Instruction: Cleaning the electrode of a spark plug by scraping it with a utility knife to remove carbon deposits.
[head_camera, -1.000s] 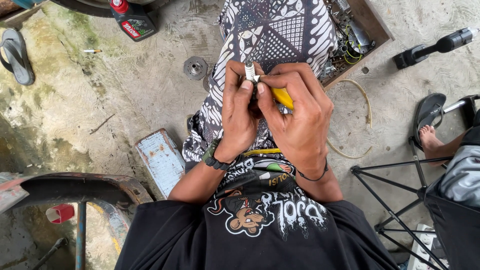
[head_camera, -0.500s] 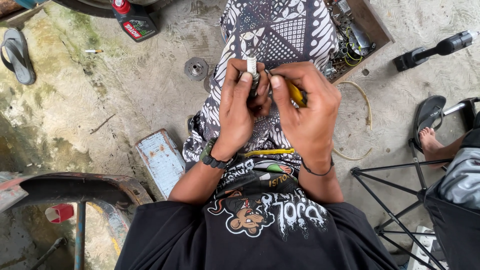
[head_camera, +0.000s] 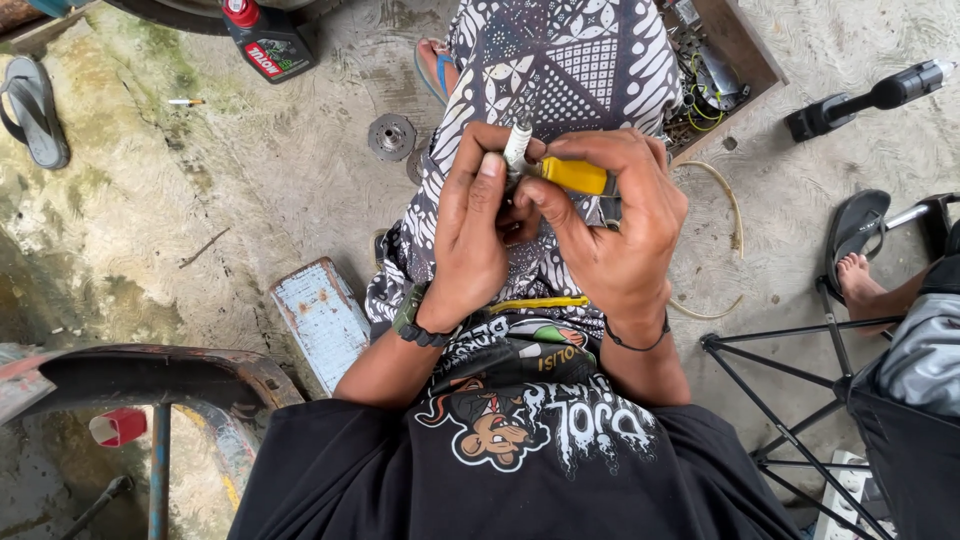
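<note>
Fingers of the left hand clamped a spark plug upright; at three o'clock, the right hand gripped a yellow-handled tool, best worked gently.

The right hand now sits lower and flatter, its yellow-handled tool pointing left at the white spark plug, which stands more exposed above the left hand.

bottle far left, crate right

A white spark plug stands upright beside a yellow-handled tool.
</note>
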